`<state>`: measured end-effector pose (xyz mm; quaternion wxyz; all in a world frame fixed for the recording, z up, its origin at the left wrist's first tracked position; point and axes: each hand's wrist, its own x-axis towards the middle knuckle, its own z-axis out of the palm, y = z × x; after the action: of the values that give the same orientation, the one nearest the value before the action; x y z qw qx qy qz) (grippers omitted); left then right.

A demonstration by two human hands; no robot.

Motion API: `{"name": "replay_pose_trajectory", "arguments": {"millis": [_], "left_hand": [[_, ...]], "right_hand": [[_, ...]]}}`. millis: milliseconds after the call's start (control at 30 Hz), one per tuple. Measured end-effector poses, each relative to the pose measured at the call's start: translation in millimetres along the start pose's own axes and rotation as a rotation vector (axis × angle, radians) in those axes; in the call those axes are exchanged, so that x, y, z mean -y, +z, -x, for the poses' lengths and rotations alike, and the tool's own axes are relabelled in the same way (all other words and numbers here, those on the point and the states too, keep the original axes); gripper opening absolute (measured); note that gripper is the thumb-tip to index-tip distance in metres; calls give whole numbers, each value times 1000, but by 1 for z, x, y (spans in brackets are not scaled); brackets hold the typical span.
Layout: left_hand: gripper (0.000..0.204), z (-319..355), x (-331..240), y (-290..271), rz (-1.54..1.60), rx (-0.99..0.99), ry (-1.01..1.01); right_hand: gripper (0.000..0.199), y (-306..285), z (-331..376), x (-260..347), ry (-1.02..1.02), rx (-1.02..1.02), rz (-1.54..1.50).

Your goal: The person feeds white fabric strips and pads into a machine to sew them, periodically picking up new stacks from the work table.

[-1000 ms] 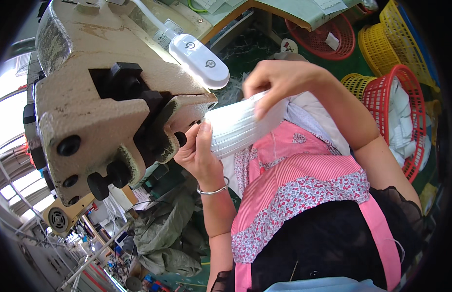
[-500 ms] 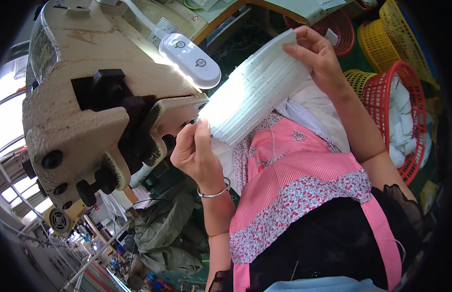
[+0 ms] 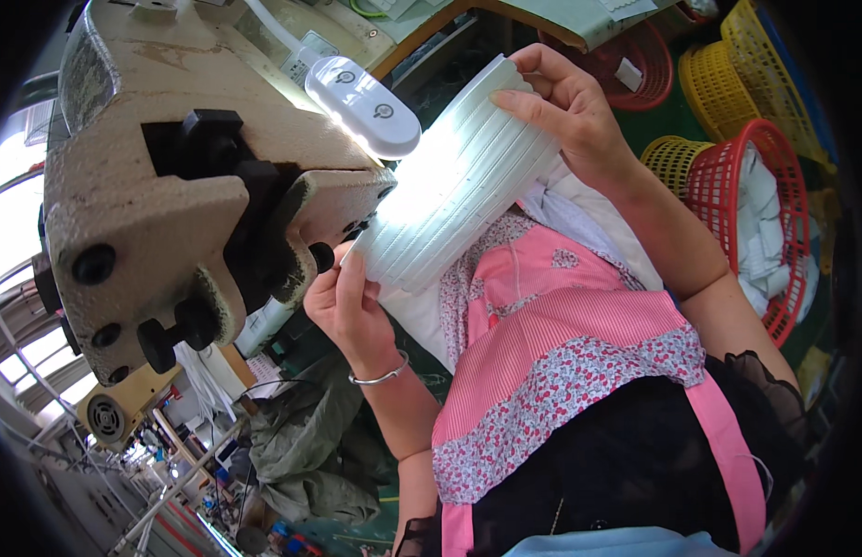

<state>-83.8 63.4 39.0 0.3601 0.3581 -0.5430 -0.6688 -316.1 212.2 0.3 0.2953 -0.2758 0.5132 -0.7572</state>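
A white band-shaped fabric piece [image 3: 468, 186], crossed lengthwise by parallel stitched rows, is held up between both hands under the light. My left hand [image 3: 346, 311] pinches its lower-left end between thumb and fingers, close to the sewing machine head [image 3: 143, 223]. The upper-right end is gripped by my right hand [image 3: 575, 121], thumb on top and fingers behind. The piece curves slightly, and glare from the white lamp [image 3: 364, 107] washes out part of its surface. Whether it touches the machine, I cannot tell.
At the right, a red basket [image 3: 719, 190] holds white fabric pieces. Yellow baskets [image 3: 728, 79] and a dark red basket [image 3: 649, 70] stand behind. A table edge [image 3: 431, 37] runs along the top. Grey-green cloth [image 3: 310, 446] lies at lower left. A pink apron [image 3: 570, 325] covers my lap.
Both hands have shifted left with the white fabric piece, the left also slightly down. The piece has turned a little and bows more, showing its stitched rows more clearly.
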Motion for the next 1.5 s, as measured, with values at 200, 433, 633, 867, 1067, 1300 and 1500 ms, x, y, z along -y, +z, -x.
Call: {"name": "replay_pose_trajectory", "arguments": {"millis": [200,433,633,867,1067,1300,1500], "left_hand": [[13,-2,-5,-4,-194,36,106],[14,-6,-2,-26,-190,20,111],[11,-19,-11,-1,-433,151,227],[9,-19,-14,5,-353,169,185],[7,-19,-18,-15,-392,146,190],[7,-16,-22,-25,-430,167,177],[8,-11,-23,-47,-415,91,142]], "right_hand": [[27,10,4,10,19,2,52],[24,28,5,9,-3,40,-14],[23,31,7,6,-60,23,17],[19,36,12,14,9,35,47],[18,54,18,9,26,51,29],[18,64,21,0,12,42,45],[17,87,27,-7,77,67,14]]}}
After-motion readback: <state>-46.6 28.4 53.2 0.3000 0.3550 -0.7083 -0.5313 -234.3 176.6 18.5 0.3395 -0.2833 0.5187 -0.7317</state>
